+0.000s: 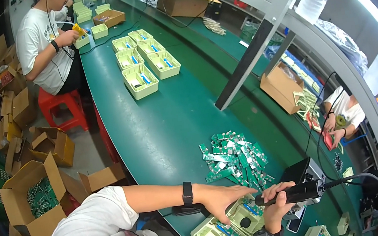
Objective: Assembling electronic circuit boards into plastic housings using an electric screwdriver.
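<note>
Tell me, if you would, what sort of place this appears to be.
Probably an electronics assembly workshop: a heap of green circuit boards lies on a long green workbench, open pale green boxes are grouped farther along it, and a co-worker sits at the same bench.

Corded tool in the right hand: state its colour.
The corded tool is black; see the head view.

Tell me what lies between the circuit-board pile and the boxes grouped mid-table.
A stretch of green tabletop lies between the pile and those boxes, as the head view shows.
</note>
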The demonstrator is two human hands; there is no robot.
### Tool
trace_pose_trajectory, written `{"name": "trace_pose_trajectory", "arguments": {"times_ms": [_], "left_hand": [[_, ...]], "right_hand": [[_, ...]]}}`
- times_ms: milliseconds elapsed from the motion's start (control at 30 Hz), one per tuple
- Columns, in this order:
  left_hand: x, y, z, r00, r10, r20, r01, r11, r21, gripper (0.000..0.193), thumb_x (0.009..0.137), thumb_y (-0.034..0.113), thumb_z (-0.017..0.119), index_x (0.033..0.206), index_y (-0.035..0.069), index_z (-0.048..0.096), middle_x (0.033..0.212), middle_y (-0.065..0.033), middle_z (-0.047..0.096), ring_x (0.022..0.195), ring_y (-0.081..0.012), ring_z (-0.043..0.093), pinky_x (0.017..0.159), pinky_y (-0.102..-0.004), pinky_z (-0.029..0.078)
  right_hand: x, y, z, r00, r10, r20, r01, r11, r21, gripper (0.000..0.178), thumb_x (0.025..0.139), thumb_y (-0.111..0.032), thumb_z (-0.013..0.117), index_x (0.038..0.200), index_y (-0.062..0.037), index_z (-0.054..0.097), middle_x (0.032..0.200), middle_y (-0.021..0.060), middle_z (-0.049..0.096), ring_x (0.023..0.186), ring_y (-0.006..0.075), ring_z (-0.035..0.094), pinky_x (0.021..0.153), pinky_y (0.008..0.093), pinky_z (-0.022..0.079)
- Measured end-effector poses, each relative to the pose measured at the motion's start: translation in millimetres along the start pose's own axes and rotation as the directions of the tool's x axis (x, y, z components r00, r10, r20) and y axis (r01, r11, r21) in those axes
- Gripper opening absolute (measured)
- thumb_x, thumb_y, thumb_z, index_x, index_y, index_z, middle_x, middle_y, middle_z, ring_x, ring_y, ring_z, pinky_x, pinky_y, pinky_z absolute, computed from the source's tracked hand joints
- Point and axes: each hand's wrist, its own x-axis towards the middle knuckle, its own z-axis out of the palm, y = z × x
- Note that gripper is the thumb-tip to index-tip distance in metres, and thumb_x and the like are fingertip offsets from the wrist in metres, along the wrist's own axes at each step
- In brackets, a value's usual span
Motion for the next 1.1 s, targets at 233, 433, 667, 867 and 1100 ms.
{"name": "trace_pose_trajectory", "arguments": {"times_ms": [233, 433, 667, 867, 1100], "left_hand": [[2.1, 1.9, -4.0, 1.000, -0.012, 0.011, 0.012, 1.000, -0.007, 0.129, 0.069, 0.037, 0.091, 0.165, -0.002, 0.016, 0.161, -0.0275, 0.036, 0.152, -0.0414, 0.035, 0.125, -0.0485, 0.033], [0.9, 10.1, 2.0, 1.000, -0.001, 0.007, 0.001, 1.000, 0.003, 0.125, 0.067, 0.038, 0.092, 0.163, -0.002, 0.022, 0.155, -0.0259, 0.041, 0.148, -0.0418, 0.038, 0.122, -0.0494, 0.035], [9.4, -6.2, -2.2, 0.985, 0.148, -0.084, -0.141, 0.986, 0.094, 0.107, 0.060, 0.034, 0.092, 0.149, -0.003, 0.045, 0.141, -0.0261, 0.054, 0.136, -0.0439, 0.050, 0.117, -0.0483, 0.040], [3.6, 12.5, -13.5, 0.997, 0.047, -0.059, -0.041, 0.994, 0.097, 0.107, 0.060, 0.031, 0.093, 0.151, -0.001, 0.045, 0.149, -0.0238, 0.049, 0.141, -0.0441, 0.045, 0.120, -0.0482, 0.037], [12.8, 17.9, -2.9, 0.999, -0.036, -0.021, 0.037, 0.998, 0.060, 0.104, 0.061, 0.022, 0.092, 0.152, 0.003, 0.045, 0.153, -0.0206, 0.047, 0.144, -0.0407, 0.043, 0.120, -0.0475, 0.037]], "right_hand": [[-2.1, -29.7, -11.7, 0.984, -0.159, -0.083, 0.157, 0.987, -0.035, 0.046, 0.095, -0.045, 0.077, 0.098, -0.0092, 0.047, 0.069, 0.0026, 0.046, 0.054, 0.0152, 0.048, 0.055, 0.0328, 0.044], [-3.3, -84.6, -99.0, 0.876, -0.436, -0.205, 0.321, 0.846, -0.427, 0.033, 0.098, -0.033, 0.072, 0.098, -0.0090, 0.049, 0.070, 0.0019, 0.046, 0.054, 0.0127, 0.045, 0.054, 0.0283, 0.041], [-7.5, -55.0, -124.1, 0.757, -0.270, -0.595, 0.057, 0.934, -0.352, 0.013, 0.102, -0.019, 0.060, 0.093, -0.0141, 0.051, 0.072, -0.0044, 0.042, 0.057, 0.0068, 0.039, 0.049, 0.0232, 0.031], [1.0, -78.4, -107.8, 0.881, -0.303, -0.364, 0.197, 0.934, -0.299, 0.017, 0.102, -0.023, 0.058, 0.098, -0.0083, 0.050, 0.070, 0.0046, 0.047, 0.058, 0.0178, 0.047, 0.058, 0.0351, 0.043], [13.0, -78.2, -106.3, 0.875, -0.358, -0.326, 0.245, 0.908, -0.340, 0.025, 0.099, -0.030, 0.060, 0.099, -0.0066, 0.052, 0.070, 0.0065, 0.050, 0.056, 0.0200, 0.050, 0.060, 0.0396, 0.046]]}}
